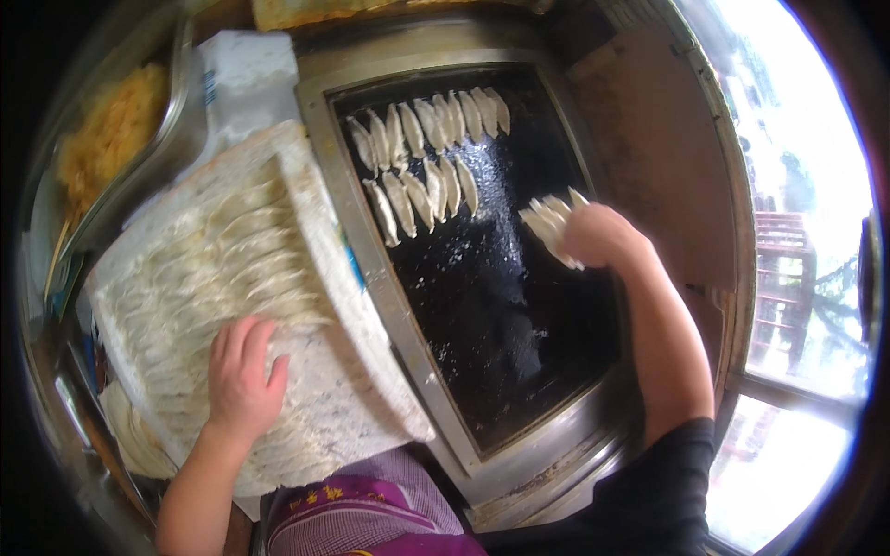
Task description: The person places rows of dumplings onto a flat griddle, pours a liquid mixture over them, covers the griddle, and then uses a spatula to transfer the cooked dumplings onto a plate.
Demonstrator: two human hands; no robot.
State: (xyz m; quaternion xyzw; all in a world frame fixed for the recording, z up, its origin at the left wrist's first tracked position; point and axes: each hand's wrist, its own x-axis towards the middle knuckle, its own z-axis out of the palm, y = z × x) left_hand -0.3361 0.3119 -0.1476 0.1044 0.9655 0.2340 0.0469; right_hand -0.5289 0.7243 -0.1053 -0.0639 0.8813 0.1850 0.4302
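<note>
Several raw dumplings (546,221) are bunched in my right hand (603,235), above the right side of a black flat griddle (514,292). Two rows of long pale dumplings (434,121) lie on the griddle's far left part. To the left, a floured white foam box (354,292) holds closely packed rows of raw dumplings (243,229). My left hand (247,368) rests over these dumplings near the box's bare part, fingers spread. Whether its fingertips touch a dumpling is hard to tell.
A metal tray of yellowish filling (115,139) sits at the far left. Behind the foam box stands a white block-like container (250,76). The griddle has a raised metal frame (417,347). A brown board (667,153) and a bright window (799,208) border the right side.
</note>
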